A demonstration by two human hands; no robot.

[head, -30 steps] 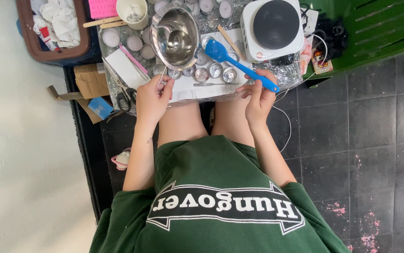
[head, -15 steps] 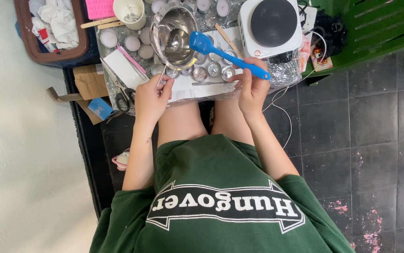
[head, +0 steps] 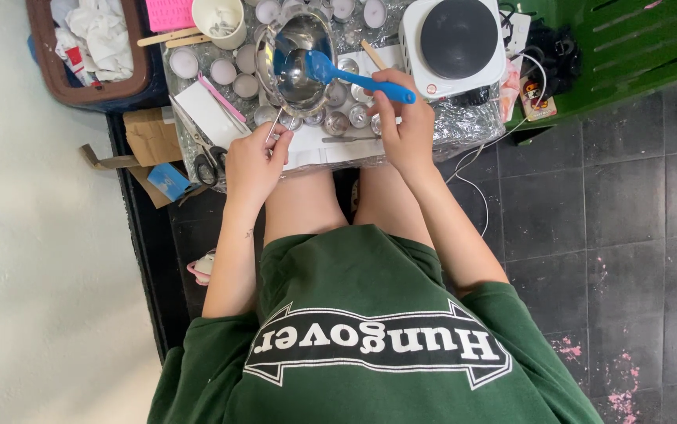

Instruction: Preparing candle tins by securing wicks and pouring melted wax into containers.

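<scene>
Spatula (head: 346,76) | blade toward bowl (head: 299,59), handle rightward | right hand (head: 405,126) gripping handle

The top picture edge cuts off the far side of the foil-covered table (head: 464,129), along with the white hotplate (head: 455,38), the pink card (head: 169,12), the brown basket (head: 87,86) of white cloths and the far row of small round cups (head: 370,11). The steel bowl (head: 298,55) is partly covered by the blue spatula (head: 346,74), whose handle end disappears inside the right hand (head: 405,126). What the left hand (head: 252,165) pinches is too thin to identify. The bottom edge crops the green shirt (head: 370,345).
</scene>
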